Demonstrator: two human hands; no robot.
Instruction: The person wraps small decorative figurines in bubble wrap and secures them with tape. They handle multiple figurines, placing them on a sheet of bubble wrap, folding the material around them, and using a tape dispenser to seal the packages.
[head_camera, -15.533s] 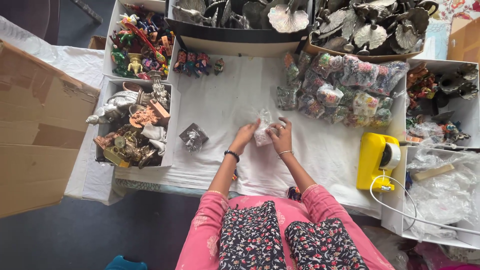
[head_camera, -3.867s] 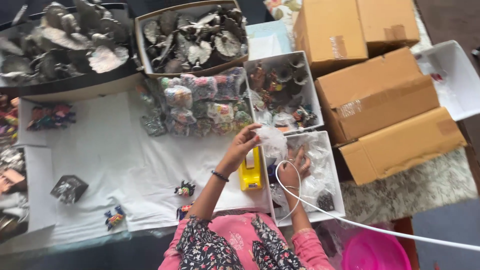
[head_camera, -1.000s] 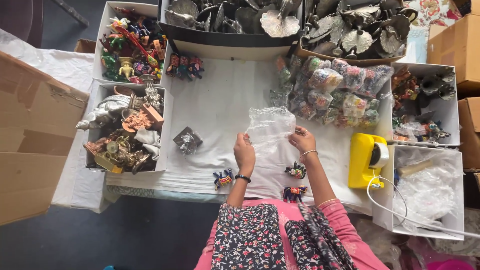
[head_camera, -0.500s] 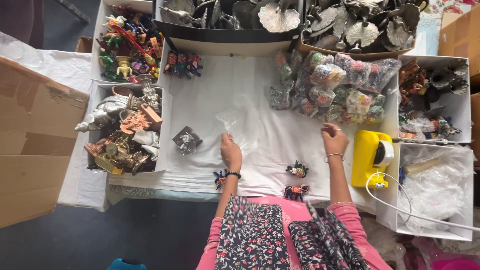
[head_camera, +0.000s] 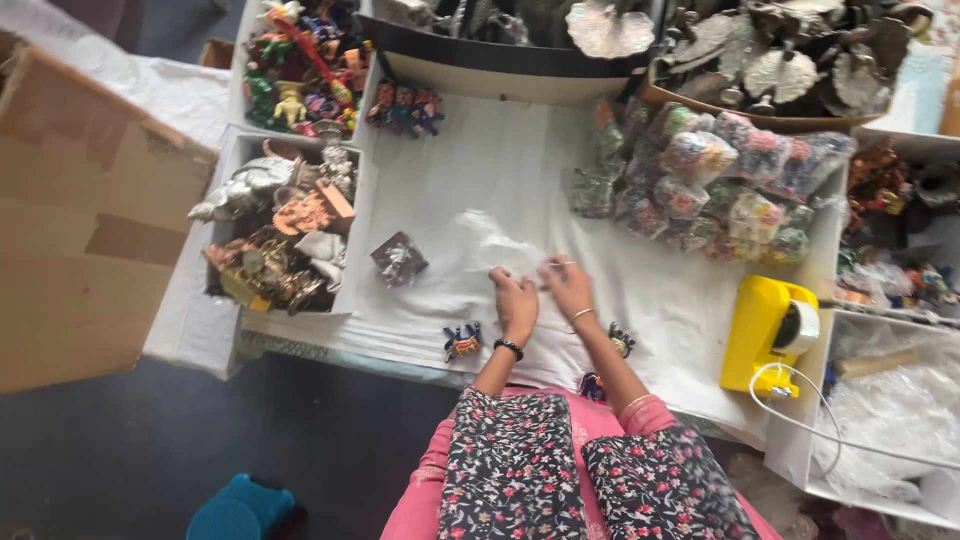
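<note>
Both hands are seen low over the white-covered bench (head_camera: 480, 180), side by side and almost touching. The left hand (head_camera: 516, 303) is laid knuckles up on a crumpled clear plastic bag (head_camera: 478, 240), its fingers (head_camera: 503, 283) curled down onto the film; whether the film is actually pinched cannot be told. The right hand (head_camera: 568, 287) is set just beside it, fingers (head_camera: 556, 268) bent and drawn together at the bag's near edge, where a fold of the thin plastic appears to be nipped, though the blur leaves that unsure. The bag is spread flat on the cloth, reaching away from the fingertips toward the far side and the left. A small dark foil-wrapped packet (head_camera: 399, 259) is lying well to the left of the fingers. A little blue and red toy figure (head_camera: 462, 341) is found just behind the left wrist, at the bench's near edge, and another small dark figure (head_camera: 621, 340) is tucked beside the right forearm. Beyond the right fingers, a heap of clear bagged colourful toys (head_camera: 720, 180) is piled. Further right, a yellow tape dispenser (head_camera: 768, 335) is standing, well apart from the hands.
</note>
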